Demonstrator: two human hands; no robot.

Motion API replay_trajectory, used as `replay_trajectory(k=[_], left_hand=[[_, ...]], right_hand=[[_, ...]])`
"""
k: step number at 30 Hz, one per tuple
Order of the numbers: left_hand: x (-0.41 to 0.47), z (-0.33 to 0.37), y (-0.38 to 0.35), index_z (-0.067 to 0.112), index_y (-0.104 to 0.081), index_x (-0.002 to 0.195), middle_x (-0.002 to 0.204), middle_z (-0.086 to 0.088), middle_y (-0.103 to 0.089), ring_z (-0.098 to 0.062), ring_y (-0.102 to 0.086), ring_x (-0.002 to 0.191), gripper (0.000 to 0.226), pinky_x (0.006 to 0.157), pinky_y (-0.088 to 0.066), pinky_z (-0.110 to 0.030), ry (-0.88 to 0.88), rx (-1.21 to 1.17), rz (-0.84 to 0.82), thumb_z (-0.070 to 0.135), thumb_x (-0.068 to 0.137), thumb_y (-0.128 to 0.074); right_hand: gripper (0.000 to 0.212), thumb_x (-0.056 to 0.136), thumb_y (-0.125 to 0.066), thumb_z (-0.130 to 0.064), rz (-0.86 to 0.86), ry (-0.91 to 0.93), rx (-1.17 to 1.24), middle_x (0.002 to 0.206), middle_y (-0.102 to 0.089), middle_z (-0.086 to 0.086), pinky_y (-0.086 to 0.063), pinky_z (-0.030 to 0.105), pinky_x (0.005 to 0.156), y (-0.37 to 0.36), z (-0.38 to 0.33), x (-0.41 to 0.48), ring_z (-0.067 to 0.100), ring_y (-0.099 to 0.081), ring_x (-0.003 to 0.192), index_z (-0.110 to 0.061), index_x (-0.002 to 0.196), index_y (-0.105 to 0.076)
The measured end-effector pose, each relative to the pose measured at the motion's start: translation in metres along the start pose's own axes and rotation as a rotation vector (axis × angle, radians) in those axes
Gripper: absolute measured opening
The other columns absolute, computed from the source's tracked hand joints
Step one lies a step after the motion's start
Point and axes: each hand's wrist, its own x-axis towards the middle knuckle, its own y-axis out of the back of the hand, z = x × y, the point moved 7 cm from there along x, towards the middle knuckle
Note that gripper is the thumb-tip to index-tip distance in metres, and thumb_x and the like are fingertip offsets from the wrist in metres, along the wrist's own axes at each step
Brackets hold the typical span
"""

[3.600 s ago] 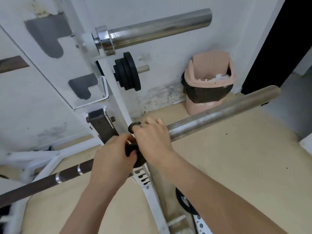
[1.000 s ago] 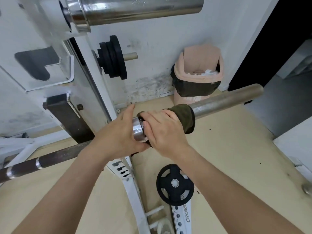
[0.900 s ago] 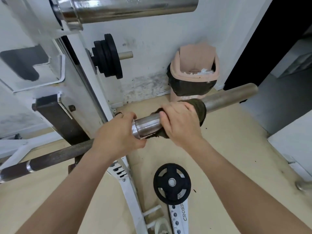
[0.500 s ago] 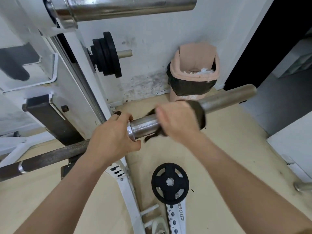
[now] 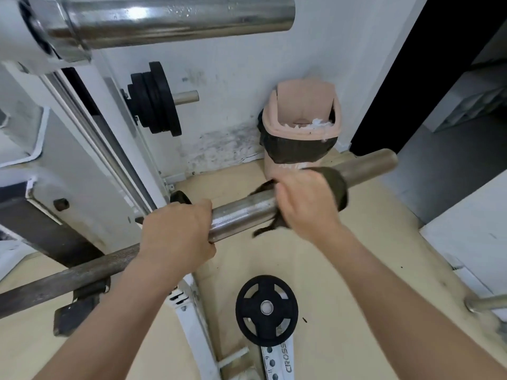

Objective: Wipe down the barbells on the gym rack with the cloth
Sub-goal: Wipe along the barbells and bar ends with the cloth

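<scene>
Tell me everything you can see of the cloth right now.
The cloth is dark olive-brown soft fabric, wrapped around the steel sleeve of the lower barbell, roughly midway along it. The right hand grips it from above and hides most of it; a wide band shows beyond the knuckles toward the bar's end, and a loose tail hangs underneath.

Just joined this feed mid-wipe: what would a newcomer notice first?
Centre frame, the right grip holds a dark cloth wrapped round the lower barbell, motion-blurred, while the left grip clasps that bar nearer the rack. A shiny upper barbell spans the top edge, and a black plate sits low, below them.
</scene>
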Motion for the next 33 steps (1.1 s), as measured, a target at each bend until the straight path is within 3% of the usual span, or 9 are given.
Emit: replay_trajectory(k=[6, 10, 14, 16, 18, 23, 27, 30, 33], left_hand=[[0.016, -0.009, -0.009, 0.033, -0.057, 0.087, 0.07, 0.009, -0.063, -0.01, -0.059, 0.069, 0.039, 0.06, -0.05, -0.028, -0.078, -0.227, -0.276, 0.051, 0.056, -0.07], [0.03, -0.013, -0.024, 0.018, -0.067, 0.092, 0.074, 0.0, -0.073, -0.018, -0.069, 0.074, 0.046, 0.082, -0.055, -0.041, -0.11, -0.511, -0.617, 0.042, 0.056, -0.079], [0.029, -0.008, -0.028, 0.001, -0.069, 0.094, 0.089, -0.015, -0.073, -0.024, -0.07, 0.079, 0.058, 0.084, -0.053, -0.043, -0.163, -0.727, -0.807, 0.035, 0.05, -0.082], [0.028, -0.007, -0.028, 0.008, -0.068, 0.099, 0.092, -0.013, -0.072, -0.017, -0.069, 0.075, 0.049, 0.078, -0.053, -0.035, -0.18, -0.774, -0.8, 0.028, 0.058, -0.086], [0.028, -0.009, -0.03, 0.021, -0.064, 0.103, 0.092, -0.005, -0.072, -0.011, -0.069, 0.073, 0.042, 0.081, -0.055, -0.034, -0.171, -0.77, -0.742, 0.025, 0.066, -0.085], [0.024, -0.017, -0.027, 0.037, -0.049, 0.098, 0.083, 0.006, -0.068, -0.011, -0.066, 0.073, 0.054, 0.08, -0.053, -0.039, -0.126, -0.56, -0.442, 0.045, 0.054, -0.079], [0.023, -0.017, -0.023, 0.037, -0.048, 0.097, 0.083, 0.006, -0.065, -0.011, -0.064, 0.071, 0.057, 0.074, -0.053, -0.038, -0.128, -0.512, -0.371, 0.049, 0.047, -0.072], [0.021, -0.015, -0.019, 0.037, -0.047, 0.093, 0.081, 0.01, -0.063, -0.009, -0.062, 0.071, 0.056, 0.071, -0.052, -0.036, -0.122, -0.462, -0.336, 0.05, 0.045, -0.071], [0.018, -0.012, -0.014, 0.036, -0.044, 0.084, 0.082, 0.012, -0.057, -0.009, -0.058, 0.072, 0.051, 0.067, -0.05, -0.034, -0.114, -0.448, -0.244, 0.054, 0.045, -0.072]], right_hand=[[0.043, 0.091, -0.027, -0.027, 0.147, -0.435, -0.038, 0.096, -0.067, -0.002, -0.024, 0.028, 0.096, 0.038, 0.128, 0.0, 0.02, -0.053, 0.115, -0.014, 0.082, -0.067], [0.043, 0.091, -0.029, -0.026, 0.312, -0.743, 0.071, 0.1, -0.07, -0.001, -0.015, 0.039, 0.113, 0.034, 0.109, -0.005, 0.018, -0.045, 0.129, -0.016, 0.082, -0.07], [0.036, 0.093, -0.036, -0.025, 0.165, -0.223, 0.074, 0.101, -0.068, -0.007, -0.022, 0.041, 0.113, -0.006, -0.017, -0.014, 0.015, -0.052, 0.121, -0.018, 0.093, -0.071], [0.033, 0.094, -0.038, -0.028, 0.044, 0.031, 0.048, 0.109, -0.067, -0.006, -0.029, 0.038, 0.108, -0.006, -0.021, -0.015, 0.015, -0.054, 0.118, -0.017, 0.104, -0.068], [0.035, 0.092, -0.038, -0.03, 0.03, 0.044, -0.029, 0.113, -0.067, -0.003, -0.033, 0.04, 0.104, 0.006, 0.022, -0.01, 0.017, -0.055, 0.117, -0.017, 0.11, -0.067], [0.047, 0.093, -0.026, -0.034, 0.158, -0.396, -0.097, 0.117, -0.065, -0.002, -0.022, 0.04, 0.112, 0.029, 0.122, -0.009, 0.015, -0.046, 0.129, -0.017, 0.113, -0.066], [0.044, 0.094, -0.03, -0.029, 0.264, -0.708, 0.002, 0.121, -0.064, 0.0, -0.013, 0.043, 0.115, 0.022, 0.096, -0.011, 0.016, -0.04, 0.133, -0.015, 0.111, -0.067], [0.033, 0.091, -0.039, -0.024, 0.281, -0.419, -0.078, 0.089, -0.068, 0.006, -0.027, 0.044, 0.104, -0.001, -0.009, -0.01, 0.026, -0.058, 0.102, -0.011, 0.085, -0.07], [0.037, 0.093, -0.036, -0.028, 0.029, -0.097, 0.0, 0.08, -0.068, 0.002, -0.036, 0.036, 0.093, -0.019, -0.091, -0.004, 0.024, -0.059, 0.081, -0.014, 0.088, -0.07]])
